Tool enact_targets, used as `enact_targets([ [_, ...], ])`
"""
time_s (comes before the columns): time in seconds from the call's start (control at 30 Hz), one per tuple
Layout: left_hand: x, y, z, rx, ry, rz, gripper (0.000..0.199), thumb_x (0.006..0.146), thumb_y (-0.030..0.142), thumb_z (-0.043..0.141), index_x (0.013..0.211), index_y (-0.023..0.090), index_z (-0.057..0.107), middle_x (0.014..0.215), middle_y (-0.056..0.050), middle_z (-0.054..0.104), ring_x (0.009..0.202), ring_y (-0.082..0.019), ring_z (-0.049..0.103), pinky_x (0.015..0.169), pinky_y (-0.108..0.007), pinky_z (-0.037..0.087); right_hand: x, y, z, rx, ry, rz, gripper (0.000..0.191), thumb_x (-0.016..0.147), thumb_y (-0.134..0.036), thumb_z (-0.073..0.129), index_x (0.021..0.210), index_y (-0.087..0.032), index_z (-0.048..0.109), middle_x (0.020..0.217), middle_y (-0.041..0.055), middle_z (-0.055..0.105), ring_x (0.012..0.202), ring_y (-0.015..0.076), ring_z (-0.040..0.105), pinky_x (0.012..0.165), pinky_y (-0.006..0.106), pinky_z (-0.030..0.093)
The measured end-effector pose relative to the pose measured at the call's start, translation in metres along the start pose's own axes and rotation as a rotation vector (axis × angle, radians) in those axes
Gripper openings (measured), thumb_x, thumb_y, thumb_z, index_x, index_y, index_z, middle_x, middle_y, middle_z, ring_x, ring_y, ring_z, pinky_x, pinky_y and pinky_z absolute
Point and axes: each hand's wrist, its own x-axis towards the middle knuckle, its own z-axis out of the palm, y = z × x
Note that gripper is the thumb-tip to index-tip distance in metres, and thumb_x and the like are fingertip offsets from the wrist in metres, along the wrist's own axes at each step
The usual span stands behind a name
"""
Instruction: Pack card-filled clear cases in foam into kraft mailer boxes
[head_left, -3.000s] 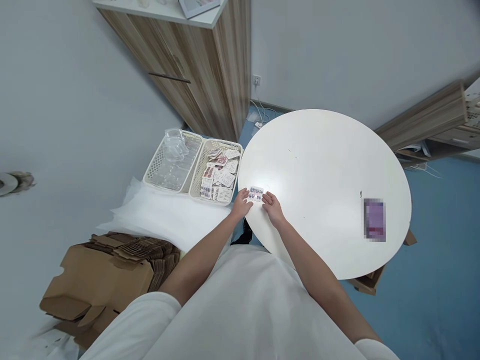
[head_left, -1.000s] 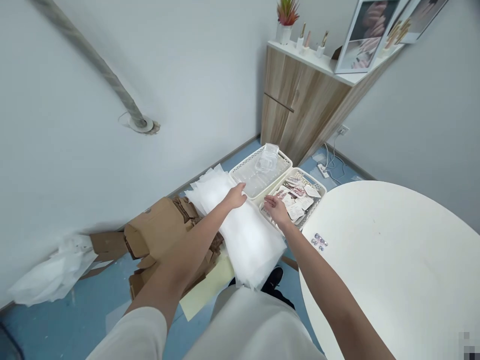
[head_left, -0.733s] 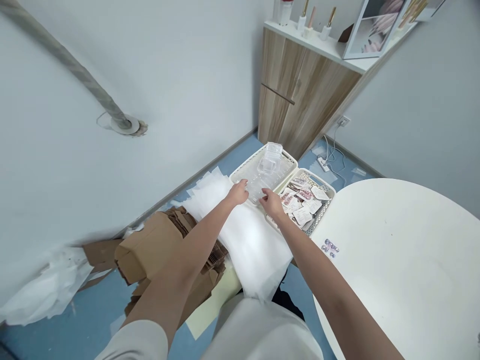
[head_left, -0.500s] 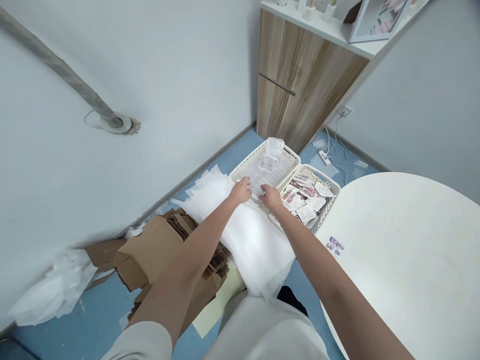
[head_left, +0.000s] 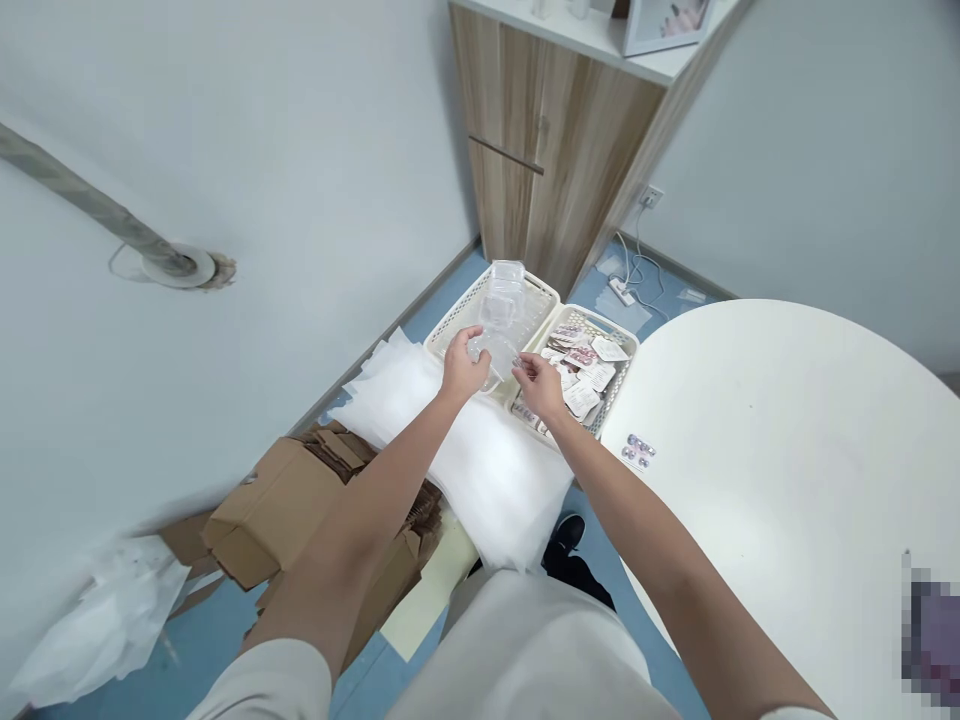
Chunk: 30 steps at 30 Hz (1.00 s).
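One clear plastic case [head_left: 498, 350] is over the near end of the left basket [head_left: 454, 317], held from both sides: left hand [head_left: 465, 364] has thumb and fingers around its left side, right hand [head_left: 540, 387] pinches the right edge. Right basket [head_left: 622, 378] is full of printed cards [head_left: 585, 380]. Farther right, a card of purple gems [head_left: 638, 451] lies on the white table [head_left: 787, 430].

- Round white table [head_left: 795, 430]: cut off right and below.
- Purple item [head_left: 941, 635] on the table: pixelated, cut off.
- Cards [head_left: 598, 376] left of the table: print too small to read.
- Clear plastic piece [head_left: 495, 350] in the left hand [head_left: 463, 368], left of the table: outline faint; grip of the right hand [head_left: 538, 384] unclear.
- Picture frame [head_left: 665, 28] beyond the table: top cut off.
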Motion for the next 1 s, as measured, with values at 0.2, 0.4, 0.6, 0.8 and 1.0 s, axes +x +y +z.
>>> enact_targets([
  [0.2,-0.028,0.044,0.034,-0.281,-0.088,-0.025,0.037,0.075,0.026,0.051,0.110,0.016,0.044,0.106,-0.008,0.056,0.094,-0.015,0.054,0.079,-0.028,0.044,-0.057,-0.003,-0.066,0.375,0.085,0.060,0.036,0.066,-0.037,0.060,0.096,-0.018,0.055,0.086,0.0044,0.062,0.068,0.0121,0.055,0.066,0.029,0.048],
  [0.4,-0.109,0.112,0.089,-0.491,-0.404,-0.092,0.041,0.071,0.028,0.059,0.108,0.014,0.047,0.089,-0.005,0.057,0.071,-0.010,0.057,0.067,-0.025,0.047,-0.152,0.010,-0.158,0.534,0.198,0.142,0.034,0.066,-0.038,0.061,0.092,-0.019,0.054,0.091,0.0055,0.062,0.066,0.0114,0.056,0.068,0.031,0.048],
  [0.6,-0.203,0.170,0.164,-0.504,-0.620,-0.086,0.037,0.071,0.029,0.060,0.104,0.016,0.051,0.085,-0.004,0.056,0.072,-0.011,0.056,0.063,-0.023,0.047,-0.246,0.051,-0.253,0.584,0.263,0.201,0.034,0.065,-0.037,0.062,0.094,-0.020,0.054,0.092,0.0060,0.062,0.065,0.0113,0.055,0.066,0.031,0.048],
  [0.8,-0.266,0.209,0.227,-0.527,-0.825,-0.160,0.044,0.072,0.033,0.060,0.112,0.017,0.047,0.085,-0.005,0.058,0.076,-0.013,0.058,0.068,-0.028,0.047,-0.315,0.090,-0.320,0.610,0.304,0.288,0.051,0.063,-0.037,0.063,0.108,-0.024,0.044,0.084,0.0015,0.062,0.063,0.0127,0.059,0.067,0.034,0.050],
  [1.0,-0.309,0.225,0.262,-0.435,-0.937,-0.220,0.048,0.067,0.033,0.066,0.109,0.017,0.049,0.101,-0.009,0.054,0.081,-0.013,0.056,0.072,-0.030,0.046,-0.353,0.112,-0.337,0.720,0.437,0.316,0.072,0.063,-0.032,0.062,0.125,-0.032,0.025,0.087,-0.0021,0.057,0.067,0.0128,0.062,0.074,0.037,0.050],
])
